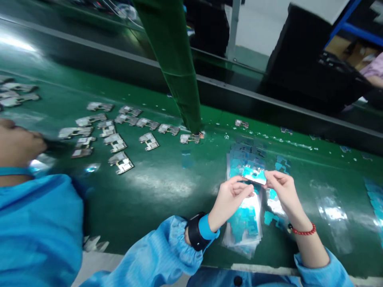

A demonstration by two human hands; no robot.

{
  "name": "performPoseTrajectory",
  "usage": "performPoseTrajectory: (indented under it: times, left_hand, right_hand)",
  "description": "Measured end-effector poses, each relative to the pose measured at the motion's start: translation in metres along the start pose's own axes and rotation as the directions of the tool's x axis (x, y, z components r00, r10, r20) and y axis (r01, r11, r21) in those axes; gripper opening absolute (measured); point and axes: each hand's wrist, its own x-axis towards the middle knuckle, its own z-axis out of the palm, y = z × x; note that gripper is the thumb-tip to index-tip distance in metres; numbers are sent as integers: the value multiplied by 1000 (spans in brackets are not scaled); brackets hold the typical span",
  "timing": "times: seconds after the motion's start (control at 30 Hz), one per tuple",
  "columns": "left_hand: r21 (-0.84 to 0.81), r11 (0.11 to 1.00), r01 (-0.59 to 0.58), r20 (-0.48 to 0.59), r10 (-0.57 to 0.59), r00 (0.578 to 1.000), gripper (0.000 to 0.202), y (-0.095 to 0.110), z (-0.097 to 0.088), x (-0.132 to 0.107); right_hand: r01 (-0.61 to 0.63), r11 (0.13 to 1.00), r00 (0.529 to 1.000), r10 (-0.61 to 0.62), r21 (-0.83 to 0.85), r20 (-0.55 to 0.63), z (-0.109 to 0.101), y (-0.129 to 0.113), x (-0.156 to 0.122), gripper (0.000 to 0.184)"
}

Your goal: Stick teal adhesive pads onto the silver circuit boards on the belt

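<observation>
Just above the bench, a small flat circuit board with a shiny blue face is held level between my two hands. My left hand is closed, with its fingertips at the board's left end. At the opposite end, my right hand pinches the edge between thumb and fingers. Directly below lies a stack of clear sheets bearing blue cut-out film pieces. Beside the stack, a second strip of blue film pieces is partly covered by my right hand. Glare hides the board's finer detail.
Several grey circuit boards lie scattered on the green bench to the left. A green-wrapped post stands at the bench's back. At far left is a co-worker's hand and blue sleeve. More blue film lies far right.
</observation>
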Motion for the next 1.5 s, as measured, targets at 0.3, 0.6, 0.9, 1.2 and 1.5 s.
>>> performPoseTrajectory:
  times: [0.3,0.6,0.9,1.2,1.5]
  left_hand:
    - [-48,991,-127,14,128,992,21,7,-12,9]
    - [-38,976,-213,-70,210,975,17,16,-26,21]
    - [-58,984,-166,-70,162,984,25,20,-38,36]
    - [49,994,-99,217,87,972,32,28,-32,25]
    - [-22,970,-241,-18,241,970,23,43,-45,59]
  right_hand:
    - [-49,955,989,5,-293,-148,-19,-14,169,33]
    - [286,690,946,-314,-664,82,33,-12,221,33]
    - [514,526,829,-507,-677,236,27,-24,195,30]
    - [726,456,664,-660,-515,351,27,-7,10,36]
    - [455,724,827,-560,-518,-57,-12,49,-111,29]
